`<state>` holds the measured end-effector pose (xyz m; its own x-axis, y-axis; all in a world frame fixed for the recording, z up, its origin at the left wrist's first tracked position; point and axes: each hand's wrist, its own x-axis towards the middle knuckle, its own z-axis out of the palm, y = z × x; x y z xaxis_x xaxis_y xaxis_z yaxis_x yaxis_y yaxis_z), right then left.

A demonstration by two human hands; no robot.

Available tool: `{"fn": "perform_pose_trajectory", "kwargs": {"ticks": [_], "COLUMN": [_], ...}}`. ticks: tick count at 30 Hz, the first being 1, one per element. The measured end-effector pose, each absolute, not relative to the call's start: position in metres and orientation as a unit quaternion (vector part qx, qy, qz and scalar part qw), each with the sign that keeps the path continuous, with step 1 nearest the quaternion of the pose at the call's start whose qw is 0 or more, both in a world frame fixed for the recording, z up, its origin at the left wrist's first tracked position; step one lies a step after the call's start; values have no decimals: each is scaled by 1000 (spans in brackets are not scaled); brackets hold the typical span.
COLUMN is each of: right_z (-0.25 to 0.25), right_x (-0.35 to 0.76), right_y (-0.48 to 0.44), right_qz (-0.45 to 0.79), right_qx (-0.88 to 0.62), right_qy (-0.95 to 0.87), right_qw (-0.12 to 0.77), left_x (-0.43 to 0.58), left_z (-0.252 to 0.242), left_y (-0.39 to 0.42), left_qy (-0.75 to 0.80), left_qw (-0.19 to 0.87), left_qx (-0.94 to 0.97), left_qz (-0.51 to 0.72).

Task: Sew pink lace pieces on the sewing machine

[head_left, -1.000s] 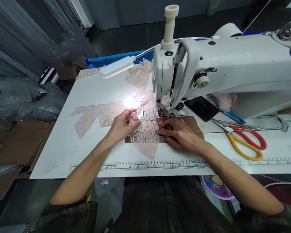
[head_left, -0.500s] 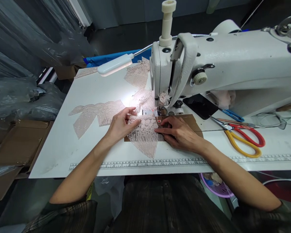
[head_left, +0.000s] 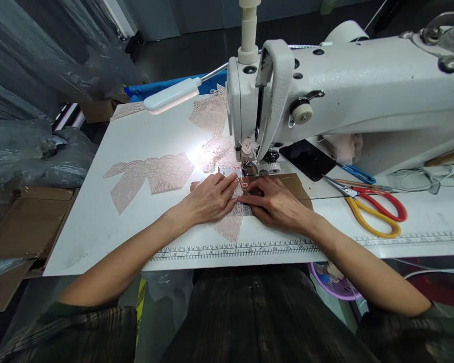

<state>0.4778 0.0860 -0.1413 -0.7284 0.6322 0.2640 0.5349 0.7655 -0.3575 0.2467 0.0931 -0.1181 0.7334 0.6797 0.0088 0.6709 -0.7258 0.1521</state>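
Note:
A pale pink lace piece [head_left: 229,227] lies by the presser foot of the white sewing machine [head_left: 245,108], its pointed end toward the table's front edge. Across its upper part my left hand [head_left: 211,198] rests flat, fingers stretched toward the needle area and covering much of the lace. My right hand [head_left: 278,205] is closed, its fingers curled and their tips at the lace's right edge. Under both hands is a brown plate [head_left: 297,189]. Further pink lace [head_left: 216,151] lies behind the presser foot, partly in the lamp's glare.
Left of the hands lies a cut lace piece [head_left: 170,171]; more lace [head_left: 210,115] is farther back. A lamp [head_left: 173,96] hangs over the table. To the right are a black phone [head_left: 308,159], scissors [head_left: 376,209] and blue snips [head_left: 358,174]. A printed ruler [head_left: 261,248] runs along the front edge.
My left hand has gone from pinching the lace's left edge to lying flat over it, farther right. My right hand has stayed by the lace's right edge. The view has shifted slightly.

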Motion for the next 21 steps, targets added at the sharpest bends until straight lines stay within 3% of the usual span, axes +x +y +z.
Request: {"fn": "perform_pose_trajectory", "kwargs": {"ticks": [6, 13, 21], "right_z": [-144, -146, -149], "right_x": [478, 479, 479], "right_y": [90, 91, 91], "right_qz": [104, 111, 111], "right_qx": [-338, -353, -363], "right_qy": [-913, -904, -901], "right_qw": [201, 215, 211], "left_x": [251, 245, 243], "left_z": [-117, -120, -127], "left_y": [103, 112, 111], "left_qy": [379, 372, 375], "left_qw": [15, 76, 67], "left_qx": [925, 922, 922], "left_qz": [1, 76, 65]}}
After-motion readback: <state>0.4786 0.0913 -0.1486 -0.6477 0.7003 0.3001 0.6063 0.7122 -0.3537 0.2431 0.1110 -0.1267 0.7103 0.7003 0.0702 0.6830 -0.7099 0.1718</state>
